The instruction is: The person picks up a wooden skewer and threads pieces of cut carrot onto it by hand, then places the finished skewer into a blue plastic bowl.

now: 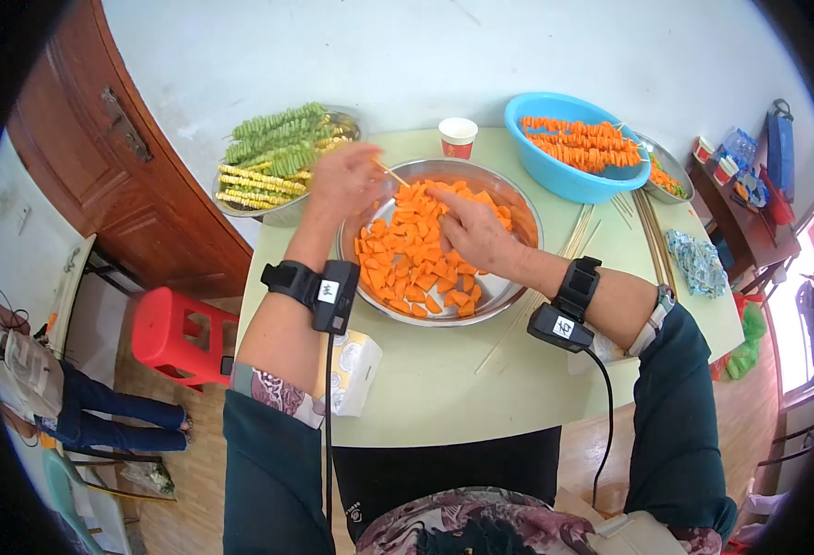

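A wide metal basin (504,302) in front of me holds a heap of cut orange carrot pieces (416,245). Over its far left rim, my left hand (347,180) is closed around a thin wooden skewer (390,172), whose tip points down at the pieces. From the right, my right hand (481,229) reaches into the basin with its index finger stretched over the carrots near the skewer's tip. Its thumb sits lower and apart, and some of its fingers are hidden underneath. No piece shows clearly between its fingers.
Green and yellow skewers (277,153) lie on a tray at left. A blue basin (555,176) holds carrot skewers, beside a metal bowl (673,185). A paper cup (458,139), bare sticks (652,236) and a box (356,370) are around. A red stool (180,338) stands left; a person's legs (115,407) show beyond.
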A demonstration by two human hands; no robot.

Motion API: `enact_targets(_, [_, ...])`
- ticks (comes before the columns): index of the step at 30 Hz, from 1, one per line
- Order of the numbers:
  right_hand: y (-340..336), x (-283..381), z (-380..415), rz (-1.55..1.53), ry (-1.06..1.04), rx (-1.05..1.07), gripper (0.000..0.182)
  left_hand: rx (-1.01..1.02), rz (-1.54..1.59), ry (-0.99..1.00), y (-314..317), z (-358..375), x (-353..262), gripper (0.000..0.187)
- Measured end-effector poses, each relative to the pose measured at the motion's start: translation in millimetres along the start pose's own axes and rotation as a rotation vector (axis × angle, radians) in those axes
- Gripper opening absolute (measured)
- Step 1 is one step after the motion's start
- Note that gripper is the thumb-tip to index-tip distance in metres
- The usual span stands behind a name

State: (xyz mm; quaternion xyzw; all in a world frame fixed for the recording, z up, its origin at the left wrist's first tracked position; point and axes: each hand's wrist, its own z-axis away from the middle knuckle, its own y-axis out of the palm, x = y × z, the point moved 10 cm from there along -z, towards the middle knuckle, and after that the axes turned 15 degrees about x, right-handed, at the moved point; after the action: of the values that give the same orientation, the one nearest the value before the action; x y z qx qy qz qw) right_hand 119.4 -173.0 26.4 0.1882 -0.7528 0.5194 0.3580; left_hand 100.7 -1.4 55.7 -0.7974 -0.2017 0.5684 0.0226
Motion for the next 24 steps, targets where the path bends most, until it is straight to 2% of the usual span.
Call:
enact_targets(2, [-8.1, -7.0, -6.1, -0.111, 0.031, -0.059, 0.039, 0.341, -0.175, 0.013, 57.6, 3.3, -7.6, 0.028])
enact_targets(6, [-15.0, -13.6, -5.7, -0.075, 0.069, -0.071, 0.040, 0.304, -0.135, 0.057, 63.0, 0.0, -10.9, 0.031])
enact_targets(9, [-11.8, -9.5, -5.1, -0.132, 0.037, -0.077, 0.040, 0.355, -0.130, 0.015, 57.9, 4.3, -11.5, 0.036])
enact_targets(13, [-17.0, -2.9, -5.7, -0.085, 0.028, -0.065, 0.040, 0.319, -0.097, -0.035, 52.2, 5.8, -16.7, 0.046])
enact_targets(15, [-22.0, -5.7, -6.5, -0.094, 0.016, -0.082, 0.040, 0.168, 0.063, -0.008, 32.7, 3.8, -14.6, 0.045])
enact_targets(16, [-26.6, -10.1, -6.1, -0.062, 0.033, -0.125, 0.042, 0.173, 0.070, -0.023, 27.0, 0.8, -6.3, 0.045])
enact_targets(18, [-30.2, -11.3, -3.7, -0.051, 0.048, -0.168, 0.045, 0.186, -0.189, -0.069, 17.0, -2.6, 0.2, 0.033])
enact_targets(19, [-29.6, -11.5, -3.4, -0.058, 0.056, -0.167, 0.045, 0.193, -0.187, -0.078, 17.4, -2.0, 6.0, 0.033])
enact_targets(21, [-26.8, -6.7, -4.8, -0.030, 0.025, -0.142, 0.041, 0.336, -0.490, -0.267, 29.3, 3.1, 19.3, 0.018])
enact_targets(22, [-26.4, -7.2, -4.9, -0.034, 0.029, -0.140, 0.041, 0.367, -0.497, -0.302, 31.2, 5.9, 27.9, 0.013])
enact_targets(24, [-23.7, -5.4, -6.2, -0.026, 0.017, -0.110, 0.041, 0.416, -0.580, -0.292, 32.7, 5.5, 39.7, 0.015])
